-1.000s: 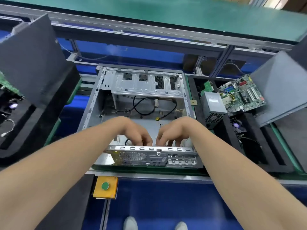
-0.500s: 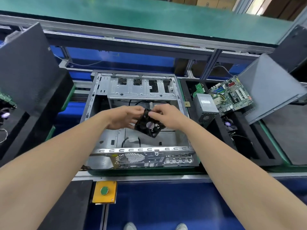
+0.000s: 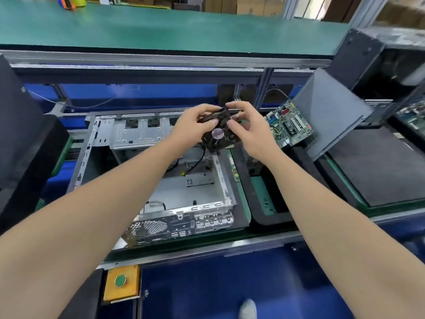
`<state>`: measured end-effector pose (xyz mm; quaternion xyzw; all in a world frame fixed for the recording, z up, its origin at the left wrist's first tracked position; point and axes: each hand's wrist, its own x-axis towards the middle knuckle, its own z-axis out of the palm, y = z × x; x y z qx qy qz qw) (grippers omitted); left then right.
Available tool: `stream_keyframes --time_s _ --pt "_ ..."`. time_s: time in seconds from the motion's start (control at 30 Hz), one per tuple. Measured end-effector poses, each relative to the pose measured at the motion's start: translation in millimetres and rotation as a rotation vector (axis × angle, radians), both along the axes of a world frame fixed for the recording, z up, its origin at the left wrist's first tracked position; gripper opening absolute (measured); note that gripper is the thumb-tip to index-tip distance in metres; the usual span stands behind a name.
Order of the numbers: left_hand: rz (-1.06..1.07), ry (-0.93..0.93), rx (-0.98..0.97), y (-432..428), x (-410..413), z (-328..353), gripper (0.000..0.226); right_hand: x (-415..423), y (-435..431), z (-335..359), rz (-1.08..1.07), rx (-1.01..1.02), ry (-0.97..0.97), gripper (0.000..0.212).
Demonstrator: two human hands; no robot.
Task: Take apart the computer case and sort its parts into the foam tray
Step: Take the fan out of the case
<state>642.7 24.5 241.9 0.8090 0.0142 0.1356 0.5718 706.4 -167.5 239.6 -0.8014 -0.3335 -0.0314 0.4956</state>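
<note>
A: What has changed?

B: A second ago both hands were low at the near edge of the case. Now the left hand and right hand are raised over its far right corner. The fan is between them, clear of the metal.

A: How do the fingers lie?

B: The left fingers curl round the fan's upper left edge, with the thumb on its face. The right fingers pinch its top right corner, with the thumb near the hub label. Both hands are grasping the fan.

A: Is it free?

B: A black cable hangs from under the fingers into the case. I cannot tell whether its end is unplugged.

A: What does that mean for the task?

B: I judge the fan is out and headed for the foam tray, which lies below and right of the right fingers. The motherboard is already propped at the tray's far end, just right of those fingers. A grey panel leans beyond it.

A: And the surface and the room?

B: The case and tray lie on a green mat in a blue-framed line. A green shelf runs beyond the fingers, with cartons behind it. A yellow button box sits well below the left fingers, on the person's side.
</note>
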Motion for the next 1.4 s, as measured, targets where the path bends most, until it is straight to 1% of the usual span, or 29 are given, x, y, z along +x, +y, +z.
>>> stream_keyframes --time_s 0.1,0.17,0.23,0.33,0.43,0.5,0.53,0.63,0.7,0.73,0.8,0.87,0.9,1.0,1.13,1.27,1.33,1.4 --pt "0.037 0.036 0.071 -41 31 9 0.035 24 -34 2 -0.072 -0.016 -0.005 0.029" --pt "0.085 0.106 0.082 -66 48 7 0.035 37 -53 -2 -0.106 -0.081 -0.012 0.028" --pt "0.142 0.174 0.161 -91 63 -2 0.035 50 -74 -10 -0.119 -0.158 0.006 0.029" --pt "0.159 0.293 0.353 -123 79 -25 0.034 68 -98 -32 -0.119 -0.314 0.029 0.031" --pt "0.079 0.476 0.438 -147 94 -56 0.037 84 -114 -61 -0.088 -0.541 0.049 0.033" --pt "0.028 0.591 0.407 -159 103 -79 0.041 91 -122 -80 -0.080 -0.652 0.101 0.035" --pt "0.031 0.638 0.358 -163 106 -90 0.042 92 -124 -88 -0.078 -0.685 0.132 0.037" --pt "0.097 0.759 0.077 -169 110 -125 0.042 95 -127 -110 -0.066 -0.727 0.201 0.042" --pt "0.099 0.808 -0.096 -172 110 -143 0.042 96 -125 -121 -0.071 -0.748 0.251 0.043" --pt "0.091 0.824 -0.170 -174 109 -151 0.043 97 -124 -125 -0.070 -0.763 0.277 0.044" --pt "0.084 0.841 -0.242 -177 108 -162 0.045 99 -121 -133 -0.076 -0.768 0.362 0.042" --pt "0.051 0.848 -0.265 -180 106 -167 0.046 98 -119 -140 -0.083 -0.757 0.458 0.039" --pt "0.025 0.850 -0.272 -181 105 -168 0.047 96 -119 -144 -0.086 -0.762 0.475 0.039" --pt "-0.043 0.841 -0.256 -184 105 -167 0.052 90 -116 -156 -0.106 -0.821 0.421 0.048" --pt "-0.090 0.844 -0.239 -185 106 -159 0.054 87 -112 -161 -0.131 -0.846 0.440 0.050" --pt "-0.164 0.834 -0.140 -188 106 -150 0.051 92 -116 -151 -0.127 -0.907 0.357 0.036" --pt "-0.198 0.829 -0.077 -189 105 -143 0.051 93 -119 -142 -0.149 -0.931 0.304 0.033" --pt "-0.188 0.823 -0.058 -187 103 -139 0.049 92 -121 -131 -0.172 -0.938 0.247 0.032"
